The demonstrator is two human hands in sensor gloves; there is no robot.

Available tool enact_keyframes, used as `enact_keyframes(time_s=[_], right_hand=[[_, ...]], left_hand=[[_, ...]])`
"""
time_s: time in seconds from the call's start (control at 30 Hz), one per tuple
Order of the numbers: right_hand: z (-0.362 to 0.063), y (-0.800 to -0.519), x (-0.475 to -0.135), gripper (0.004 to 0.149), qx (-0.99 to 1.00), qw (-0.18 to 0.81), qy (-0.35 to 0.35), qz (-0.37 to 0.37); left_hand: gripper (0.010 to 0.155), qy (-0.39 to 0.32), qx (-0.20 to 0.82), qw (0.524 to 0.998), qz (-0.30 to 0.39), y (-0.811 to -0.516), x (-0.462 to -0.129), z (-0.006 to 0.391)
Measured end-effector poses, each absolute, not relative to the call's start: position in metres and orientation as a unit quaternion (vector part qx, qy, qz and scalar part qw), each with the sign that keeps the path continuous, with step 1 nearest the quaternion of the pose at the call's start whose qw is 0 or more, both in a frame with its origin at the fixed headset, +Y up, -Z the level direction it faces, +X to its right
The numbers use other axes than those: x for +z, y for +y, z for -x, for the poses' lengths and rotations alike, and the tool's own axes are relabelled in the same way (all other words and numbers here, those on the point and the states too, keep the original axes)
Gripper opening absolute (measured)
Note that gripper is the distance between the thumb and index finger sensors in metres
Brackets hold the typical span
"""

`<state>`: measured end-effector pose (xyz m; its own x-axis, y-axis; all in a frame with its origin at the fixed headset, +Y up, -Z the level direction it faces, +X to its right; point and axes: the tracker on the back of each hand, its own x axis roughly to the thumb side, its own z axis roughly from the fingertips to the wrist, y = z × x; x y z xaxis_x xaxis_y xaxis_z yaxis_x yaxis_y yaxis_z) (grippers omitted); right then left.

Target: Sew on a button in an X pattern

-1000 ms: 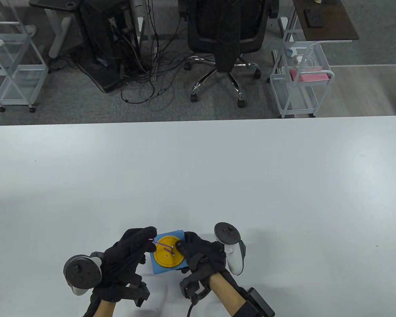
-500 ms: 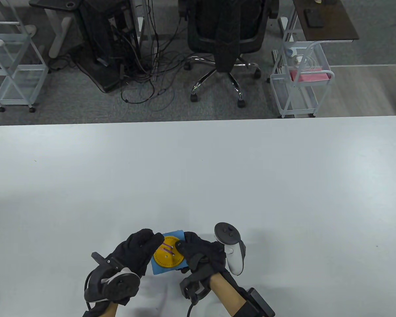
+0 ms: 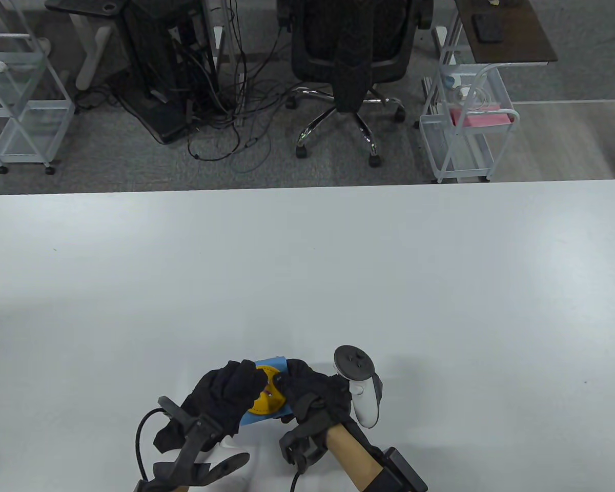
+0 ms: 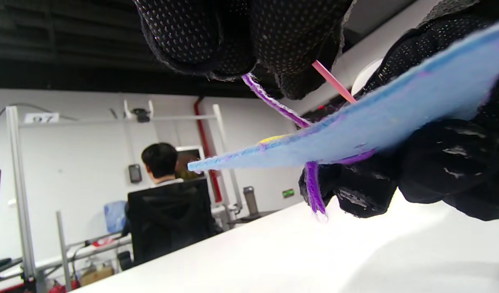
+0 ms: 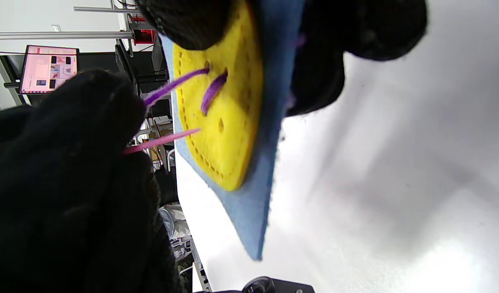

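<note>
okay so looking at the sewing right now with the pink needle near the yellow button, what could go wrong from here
The pink needle tip sits beside the button's open hole, not in it; pushing on could jab the yellow button face instead. The blue felt is held off the table at one edge by the right hand, so pressure from the left hand may flex it. The purple yarn between stitch and fingers looks short and could snag.

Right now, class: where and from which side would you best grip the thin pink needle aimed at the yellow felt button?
Grip the thin pink needle at its rear shaft, from the side facing the yellow felt button, where the left hand pinches it. Its tip points at a hole and must stay free, while the right hand steadies the blue felt square.
</note>
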<state>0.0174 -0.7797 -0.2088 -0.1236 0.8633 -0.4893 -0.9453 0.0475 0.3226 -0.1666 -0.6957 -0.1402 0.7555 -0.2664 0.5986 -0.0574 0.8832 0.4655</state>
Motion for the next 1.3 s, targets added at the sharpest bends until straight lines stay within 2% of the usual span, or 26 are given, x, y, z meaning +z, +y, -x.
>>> enact_keyframes(time_s=[0.53, 0.73, 0.93, 1.1, 1.3], right_hand=[[-0.019, -0.779, -0.209, 0.045, 0.687, 0.661, 0.295, 0.063], [-0.020, -0.778, -0.209, 0.045, 0.682, 0.667, 0.294, 0.059], [-0.023, -0.779, -0.210, 0.045, 0.674, 0.674, 0.297, 0.064], [-0.024, -0.778, -0.211, 0.045, 0.673, 0.674, 0.298, 0.063], [-0.025, -0.777, -0.211, 0.045, 0.671, 0.676, 0.297, 0.064]], left_hand=[[0.033, -0.358, -0.074, 0.902, -0.228, -0.698, -0.139, 0.160], [0.035, -0.369, -0.077, 0.906, -0.191, -0.702, -0.142, 0.156], [0.040, -0.370, -0.012, 0.913, -0.169, -0.706, -0.148, 0.162], [0.041, -0.376, 0.106, 0.908, -0.153, -0.704, -0.151, 0.171], [0.043, -0.368, 0.187, 0.898, -0.151, -0.703, -0.154, 0.182]])
